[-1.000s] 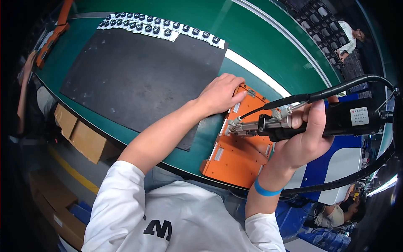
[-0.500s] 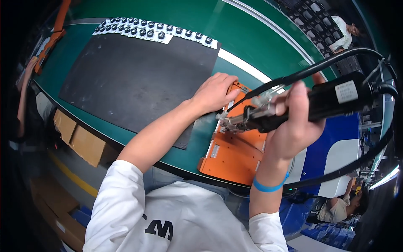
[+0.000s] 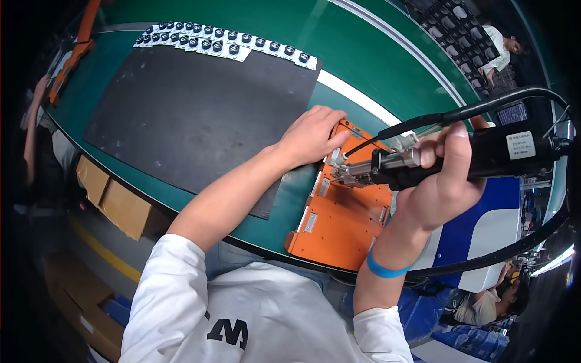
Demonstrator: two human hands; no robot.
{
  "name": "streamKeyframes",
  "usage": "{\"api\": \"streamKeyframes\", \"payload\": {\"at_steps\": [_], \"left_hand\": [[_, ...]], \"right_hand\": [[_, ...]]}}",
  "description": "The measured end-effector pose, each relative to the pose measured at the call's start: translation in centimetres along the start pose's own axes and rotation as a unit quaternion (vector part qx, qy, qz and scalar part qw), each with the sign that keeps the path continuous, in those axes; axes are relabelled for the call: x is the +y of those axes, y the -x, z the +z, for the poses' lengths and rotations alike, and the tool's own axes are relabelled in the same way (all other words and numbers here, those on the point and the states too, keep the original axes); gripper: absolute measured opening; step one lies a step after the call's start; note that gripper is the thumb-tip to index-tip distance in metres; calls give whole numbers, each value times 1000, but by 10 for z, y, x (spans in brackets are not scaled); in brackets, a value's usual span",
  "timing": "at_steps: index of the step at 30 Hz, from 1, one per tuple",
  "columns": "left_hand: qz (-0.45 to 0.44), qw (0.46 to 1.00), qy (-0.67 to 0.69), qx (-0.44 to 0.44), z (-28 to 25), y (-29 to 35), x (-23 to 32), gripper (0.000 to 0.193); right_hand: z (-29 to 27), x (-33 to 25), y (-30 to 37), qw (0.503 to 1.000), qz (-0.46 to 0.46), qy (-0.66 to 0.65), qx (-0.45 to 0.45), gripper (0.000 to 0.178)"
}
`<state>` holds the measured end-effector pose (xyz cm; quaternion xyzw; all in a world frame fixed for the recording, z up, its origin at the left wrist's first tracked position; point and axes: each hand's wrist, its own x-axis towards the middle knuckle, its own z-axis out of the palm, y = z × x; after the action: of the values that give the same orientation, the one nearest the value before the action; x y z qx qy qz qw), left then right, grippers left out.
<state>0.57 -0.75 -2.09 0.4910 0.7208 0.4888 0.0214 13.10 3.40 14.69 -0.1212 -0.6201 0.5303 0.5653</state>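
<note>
An orange fixture plate [image 3: 333, 227] with small holes and metal inserts lies at the table's front edge. My left hand [image 3: 311, 136] grips its far left corner, the thumb on top and the fingers along the far side. In my right hand [image 3: 445, 172] is a black power screwdriver [image 3: 502, 151], held nearly level with my fingers wrapped round its body. Its metal nose [image 3: 354, 173] points left, above the plate's left part. Whether the tip touches the plate, I cannot tell. A black hose [image 3: 417, 123] runs along the tool.
A dark mat [image 3: 212, 115] covers the green table to the left. Along its far edge stand rows of white boards [image 3: 251, 51] with round black parts. A thick cable [image 3: 484, 260] loops at right. Other people work at left [image 3: 36, 115] and far right [image 3: 499, 51].
My right hand and the screwdriver have shifted to the right, and the nose has moved off the plate's left edge. My left hand has stayed on the corner.
</note>
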Motion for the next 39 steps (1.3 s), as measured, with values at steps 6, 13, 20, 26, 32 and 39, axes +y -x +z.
{"api": "streamKeyframes", "payload": {"at_steps": [6,13,20,26,32,39], "left_hand": [[-3,1000,4,0,0,0,1,37],[3,1000,-1,-1,-1,0,3,38],[6,1000,-22,10,0,1,2,34],[-3,1000,-17,-7,-3,0,6,36],[12,1000,-12,-9,0,-1,0,29],[-5,1000,9,-25,1,0,-1,28]], "right_hand": [[3,8,5,1000,24,-17,0,33],[5,2,8,998,25,34,-51,14],[-17,-6,-23,999,1,31,32,20],[-20,-18,-36,997,-58,-20,39,16],[9,12,-22,999,-1,-44,3,26],[10,28,-21,1000,-4,-24,8,29]]}}
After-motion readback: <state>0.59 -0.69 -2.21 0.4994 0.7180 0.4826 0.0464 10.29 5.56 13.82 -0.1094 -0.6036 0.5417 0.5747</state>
